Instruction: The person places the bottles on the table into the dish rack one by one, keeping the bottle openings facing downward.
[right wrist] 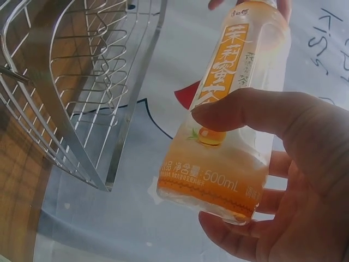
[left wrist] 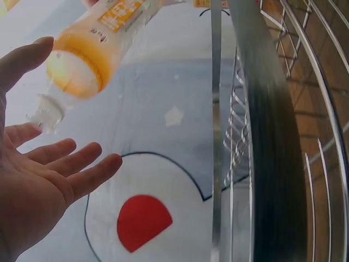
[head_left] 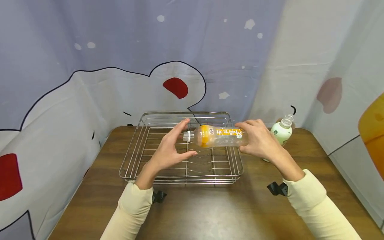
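My right hand (head_left: 259, 138) grips a clear plastic bottle (head_left: 220, 136) with an orange-and-white label, around its base end. The bottle lies sideways above a wire dish rack (head_left: 183, 181), its uncapped neck pointing left. Printed characters and "500mL" show on the label (right wrist: 218, 158) in the right wrist view. At the neck end, my left hand (head_left: 169, 146) is spread with thumb and fingers apart. In the left wrist view, the fingers of the left hand (left wrist: 38, 185) are extended beside the bottle's mouth (left wrist: 46, 113).
A second bottle (head_left: 282, 131) with a pale green label stands uncapped at the right, behind my right hand. The rack sits on a brown wooden table (head_left: 192, 210). A patterned curtain (head_left: 120, 36) hangs behind and on both sides.
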`<move>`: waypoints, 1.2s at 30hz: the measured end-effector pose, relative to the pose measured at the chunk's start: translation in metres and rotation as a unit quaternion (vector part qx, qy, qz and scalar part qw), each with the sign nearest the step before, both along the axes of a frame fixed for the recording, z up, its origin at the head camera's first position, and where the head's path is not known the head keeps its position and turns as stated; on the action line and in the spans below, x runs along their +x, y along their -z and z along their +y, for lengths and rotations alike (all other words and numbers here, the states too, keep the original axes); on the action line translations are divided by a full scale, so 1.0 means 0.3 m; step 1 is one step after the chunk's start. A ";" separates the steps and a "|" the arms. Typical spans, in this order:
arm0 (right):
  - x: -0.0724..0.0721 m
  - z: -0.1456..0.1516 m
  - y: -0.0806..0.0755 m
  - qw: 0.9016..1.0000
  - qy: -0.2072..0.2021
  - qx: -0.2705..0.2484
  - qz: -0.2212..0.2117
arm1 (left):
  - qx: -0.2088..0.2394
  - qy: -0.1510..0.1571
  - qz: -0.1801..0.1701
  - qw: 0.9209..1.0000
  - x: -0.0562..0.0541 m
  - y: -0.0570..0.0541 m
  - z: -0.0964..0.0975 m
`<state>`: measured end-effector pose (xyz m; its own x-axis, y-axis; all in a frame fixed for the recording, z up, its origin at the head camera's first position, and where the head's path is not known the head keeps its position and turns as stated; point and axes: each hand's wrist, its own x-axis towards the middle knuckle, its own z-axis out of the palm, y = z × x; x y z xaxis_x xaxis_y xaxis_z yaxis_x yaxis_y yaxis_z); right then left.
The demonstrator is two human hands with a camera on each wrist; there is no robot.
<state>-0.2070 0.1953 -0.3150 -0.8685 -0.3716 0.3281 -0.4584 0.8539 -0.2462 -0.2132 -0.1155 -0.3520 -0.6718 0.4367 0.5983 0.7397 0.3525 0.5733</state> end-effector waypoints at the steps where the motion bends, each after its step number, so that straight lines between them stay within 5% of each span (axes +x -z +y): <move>1: 0.000 0.000 0.000 1.000 0.002 0.002 0.000 | -0.001 0.003 0.001 1.000 -0.002 0.003 0.009; 22: 0.013 -0.027 0.002 0.999 0.005 0.046 0.004 | 0.059 0.028 0.038 0.997 -0.029 0.059 0.072; 36: 0.019 -0.023 -0.009 0.999 -0.026 0.030 0.011 | 0.123 0.037 -0.016 0.992 -0.016 0.071 0.059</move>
<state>-0.2014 0.1885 -0.3123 -0.8402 -0.4354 0.3234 -0.5073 0.8418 -0.1846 -0.2181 -0.0979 -0.3734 -0.6635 0.3292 0.6718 0.7386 0.1454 0.6583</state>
